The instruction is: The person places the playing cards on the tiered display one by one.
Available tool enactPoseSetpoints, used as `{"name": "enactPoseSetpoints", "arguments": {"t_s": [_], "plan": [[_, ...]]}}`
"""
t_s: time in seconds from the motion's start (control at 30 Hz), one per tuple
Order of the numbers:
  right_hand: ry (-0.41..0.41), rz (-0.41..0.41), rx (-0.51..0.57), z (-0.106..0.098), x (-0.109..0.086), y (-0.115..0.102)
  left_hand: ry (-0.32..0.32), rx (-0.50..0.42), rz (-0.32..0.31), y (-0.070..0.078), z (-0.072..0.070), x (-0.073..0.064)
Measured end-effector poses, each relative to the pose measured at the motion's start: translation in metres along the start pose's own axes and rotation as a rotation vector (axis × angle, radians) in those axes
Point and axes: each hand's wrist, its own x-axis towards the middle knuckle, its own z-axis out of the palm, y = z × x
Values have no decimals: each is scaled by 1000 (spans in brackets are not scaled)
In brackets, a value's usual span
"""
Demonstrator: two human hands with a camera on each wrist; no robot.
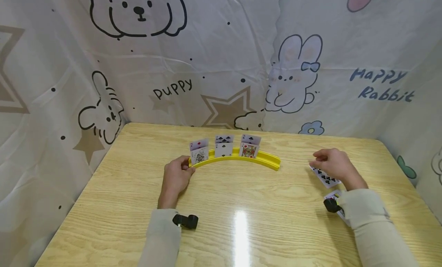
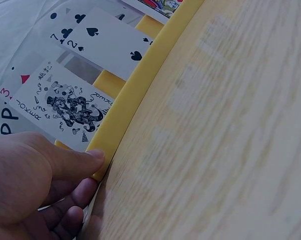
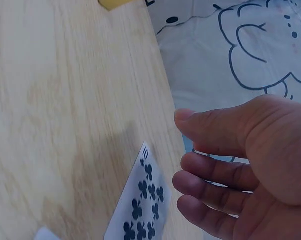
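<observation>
My left hand [image 1: 176, 177] pinches the left end of a curved yellow card holder [image 1: 271, 160], thumb on its front edge in the left wrist view. Three pairs of playing cards stand upright in the holder. In front are a joker [image 1: 199, 155], a two of spades [image 1: 223, 150] and a red-suited face card [image 1: 248, 150]; behind the joker and the two show a red diamond card [image 2: 24, 79] and a seven of clubs [image 2: 66, 33]. On the right, my right hand [image 1: 335, 165] hovers at a ten of clubs [image 3: 145, 200], its fingers loosely curved and holding nothing.
Another card [image 1: 332, 194] lies nearer me, largely hidden by my right sleeve and wrist camera. The wooden table [image 1: 241, 194] ends at the back against a printed cloth [image 1: 214, 67], which also hangs along both sides.
</observation>
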Motion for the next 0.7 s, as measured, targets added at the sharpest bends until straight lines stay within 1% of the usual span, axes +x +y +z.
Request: {"name": "enactPoseSetpoints", "arguments": {"t_s": [0.3,0.5,0.7], "plan": [[-29,84,-7,-2,5,11,4,-4,15,-2,0,0],[-51,127,-33,-2,8,16,-3,-7,-4,-1,0,0],[-88,146,-62,-5,10,18,-5,-5,-8,-1,0,1]]}}
